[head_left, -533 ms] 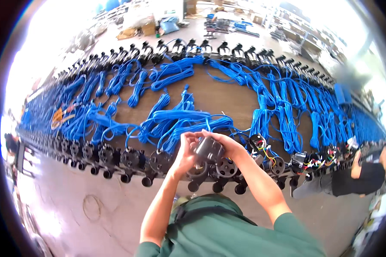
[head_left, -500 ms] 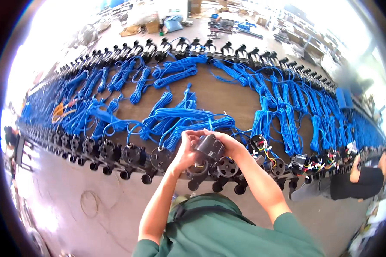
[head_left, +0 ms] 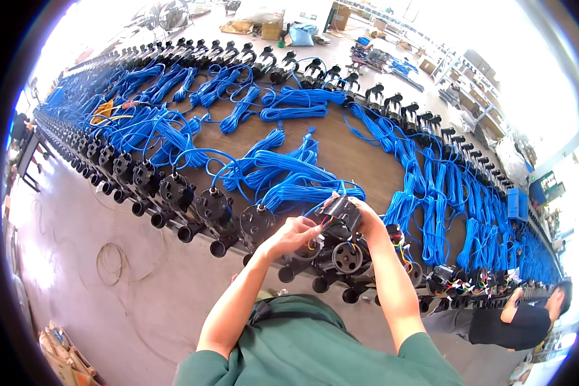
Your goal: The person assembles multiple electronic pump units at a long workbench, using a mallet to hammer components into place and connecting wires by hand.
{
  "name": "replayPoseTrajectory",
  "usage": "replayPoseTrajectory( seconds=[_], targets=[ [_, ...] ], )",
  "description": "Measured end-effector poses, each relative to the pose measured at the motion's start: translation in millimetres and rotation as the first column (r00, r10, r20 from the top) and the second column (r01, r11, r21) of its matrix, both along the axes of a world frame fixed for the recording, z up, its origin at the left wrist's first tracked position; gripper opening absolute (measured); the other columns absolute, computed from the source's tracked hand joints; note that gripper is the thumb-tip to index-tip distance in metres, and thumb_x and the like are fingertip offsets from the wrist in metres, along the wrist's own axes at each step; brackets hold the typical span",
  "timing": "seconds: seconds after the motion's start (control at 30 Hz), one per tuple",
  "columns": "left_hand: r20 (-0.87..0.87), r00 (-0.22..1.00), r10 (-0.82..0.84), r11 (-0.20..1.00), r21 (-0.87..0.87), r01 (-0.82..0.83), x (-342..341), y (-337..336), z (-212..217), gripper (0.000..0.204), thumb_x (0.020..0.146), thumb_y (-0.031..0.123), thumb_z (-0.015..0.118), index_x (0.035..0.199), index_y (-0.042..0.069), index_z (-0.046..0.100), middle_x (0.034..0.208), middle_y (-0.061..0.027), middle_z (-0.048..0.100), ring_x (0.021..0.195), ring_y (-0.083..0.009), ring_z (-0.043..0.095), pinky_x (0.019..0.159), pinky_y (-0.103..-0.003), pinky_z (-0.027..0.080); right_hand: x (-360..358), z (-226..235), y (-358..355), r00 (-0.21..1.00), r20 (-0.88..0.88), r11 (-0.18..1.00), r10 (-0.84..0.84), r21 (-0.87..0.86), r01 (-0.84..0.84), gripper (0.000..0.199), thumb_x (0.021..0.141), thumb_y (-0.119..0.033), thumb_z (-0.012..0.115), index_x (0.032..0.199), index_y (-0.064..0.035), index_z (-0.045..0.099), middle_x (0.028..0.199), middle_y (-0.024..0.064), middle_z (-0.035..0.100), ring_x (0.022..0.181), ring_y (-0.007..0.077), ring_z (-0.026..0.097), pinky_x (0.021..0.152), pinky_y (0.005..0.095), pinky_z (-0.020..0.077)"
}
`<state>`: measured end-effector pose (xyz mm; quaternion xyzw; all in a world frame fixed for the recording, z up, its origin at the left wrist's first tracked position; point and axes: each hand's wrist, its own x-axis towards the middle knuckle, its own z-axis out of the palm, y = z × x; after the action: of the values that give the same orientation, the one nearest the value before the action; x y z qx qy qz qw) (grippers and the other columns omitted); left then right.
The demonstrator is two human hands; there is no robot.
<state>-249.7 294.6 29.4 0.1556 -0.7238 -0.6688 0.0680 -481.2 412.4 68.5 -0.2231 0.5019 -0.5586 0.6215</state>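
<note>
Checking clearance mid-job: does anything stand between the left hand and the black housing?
Only thin coloured wires, at the left hand's side of the housing; no other visible thing stands between. The right hand grips the housing's other side. Whether the left pinches a wire is too small to tell.

Black housing [head_left: 345, 212] with coloured wires [head_left: 329, 222], held up by the front edge of the table [head_left: 360, 154].
Blocky and dark, the housing sits tilted, clear of the surface; the thin wires, red and green among them, show at its left side.
</note>
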Motion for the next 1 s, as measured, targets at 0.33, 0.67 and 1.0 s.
replayPoseTrajectory(
  seconds=[0.33, 0.67, 1.0],
  targets=[
    [-0.052, 0.933, 0.356, 0.868, -0.350, -0.351, 3, 29, -21, 0.044, 0.070, 0.018, 0.090, 0.104, -0.003, 0.072, 0.099, -0.0098, 0.071, 0.131, -0.0255, 0.047, 0.104, -0.037, 0.047, 36, -7, -11, 0.890, -0.441, 0.980, -0.117, 0.091, 0.174, 0.037, 0.096, -0.043, 0.076, 0.092, -0.0059, 0.075, 0.077, 0.0021, 0.073, 0.065, 0.0094, 0.065, 0.063, 0.0270, 0.0504],
    [-0.248, 0.778, 0.577, 0.716, -0.305, -0.628, 13, 50, -51, 0.087, 0.065, 0.009, 0.087, 0.142, 0.003, 0.048, 0.142, -0.0184, 0.055, 0.129, -0.0447, 0.053, 0.106, -0.049, 0.047, 88, -16, 1, 0.112, -0.976, 0.931, -0.187, -0.139, 0.338, 0.031, 0.102, -0.029, 0.069, 0.091, -0.0019, 0.081, 0.074, 0.0123, 0.076, 0.062, 0.0164, 0.071, 0.060, 0.0317, 0.0509],
    [0.367, 0.757, 0.540, 0.829, -0.389, -0.403, 15, 52, -39, 0.056, 0.076, 0.022, 0.077, 0.130, 0.014, 0.063, 0.123, -0.0096, 0.069, 0.113, -0.0357, 0.068, 0.093, -0.048, 0.055, 106, -8, -6, 0.174, -0.965, 0.888, -0.195, -0.098, 0.448, 0.034, 0.106, -0.027, 0.064, 0.095, 0.0005, 0.081, 0.074, 0.0070, 0.075, 0.064, 0.0080, 0.059, 0.061, 0.0276, 0.0464]
  ],
)
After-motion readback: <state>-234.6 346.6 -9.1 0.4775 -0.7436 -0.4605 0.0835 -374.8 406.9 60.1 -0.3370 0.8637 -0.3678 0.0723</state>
